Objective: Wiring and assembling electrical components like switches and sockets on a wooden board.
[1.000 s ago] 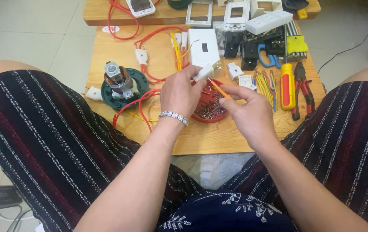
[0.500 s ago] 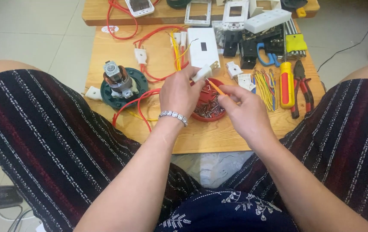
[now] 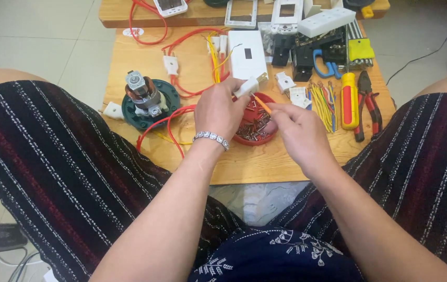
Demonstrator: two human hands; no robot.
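My left hand grips a small white plug-like part with brass prongs, held above a red dish full of several small screws. My right hand pinches a thin orange-handled screwdriver whose tip points up at the white part. Both hands meet over the dish on a low wooden table. A silver bracelet circles my left wrist.
A green-based motor with red wires stands left. A white rectangular box, small white plugs, yellow wire pieces, a yellow-red screwdriver, red pliers and black parts lie right and behind. My knees flank the table.
My right hand has slid left toward the left hand, bringing the orange screwdriver's tip up close to the white part. The left hand has stayed nearly still.
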